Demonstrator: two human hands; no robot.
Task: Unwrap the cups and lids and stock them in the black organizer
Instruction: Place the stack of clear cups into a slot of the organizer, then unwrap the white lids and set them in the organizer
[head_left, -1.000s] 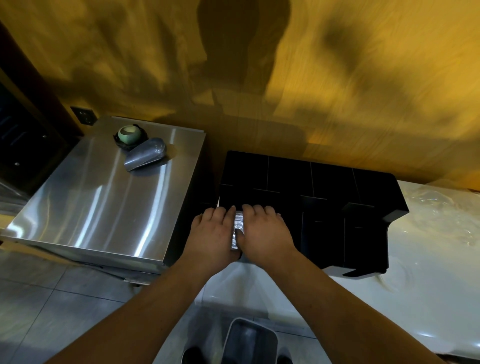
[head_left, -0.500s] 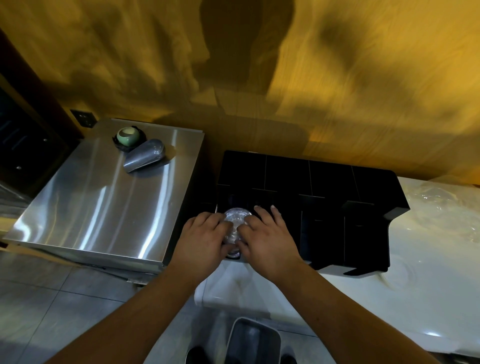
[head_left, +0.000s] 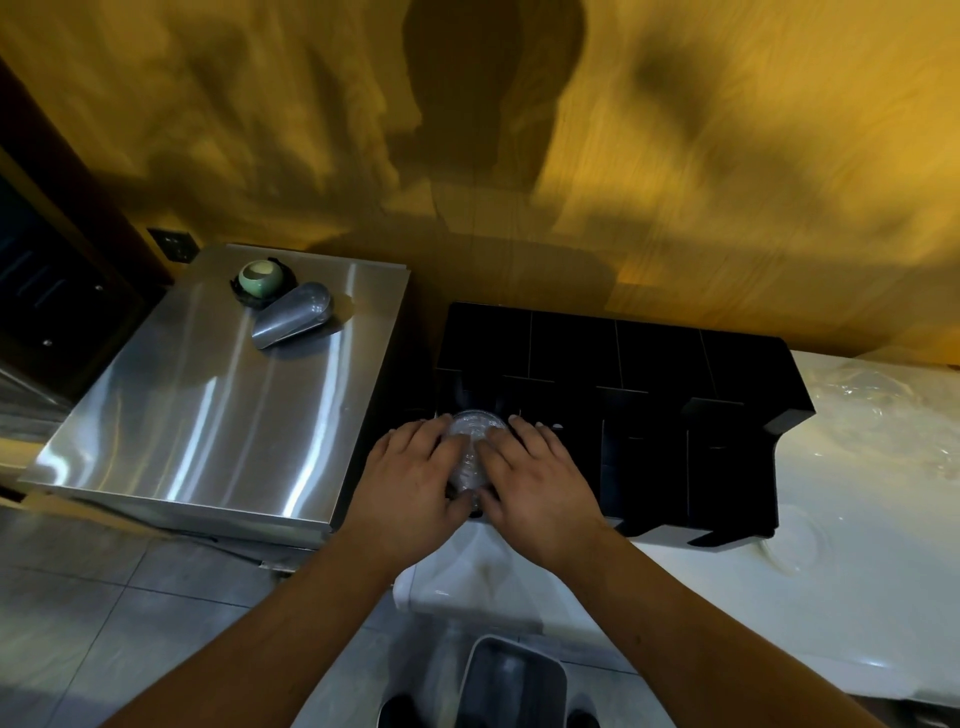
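A stack of clear plastic lids (head_left: 471, 441) stands in the front-left compartment of the black organizer (head_left: 649, 364). My left hand (head_left: 415, 475) presses against the stack's left side and my right hand (head_left: 535, 480) against its right side, fingers curved around it. The round top lid shows between my fingertips. The lower part of the stack is hidden by my hands. The other compartments look dark; I cannot tell what they hold.
A steel-topped unit (head_left: 197, 415) stands left of the organizer, with a green cup (head_left: 261, 278) and a metal scoop (head_left: 291, 322) on it. Crumpled clear wrap (head_left: 878, 415) lies on the white counter (head_left: 857, 571) to the right. A grey bin (head_left: 511, 686) sits below.
The lid stack has tipped from lying between my hands to standing with its round top showing. My fingers have spread a little around it.
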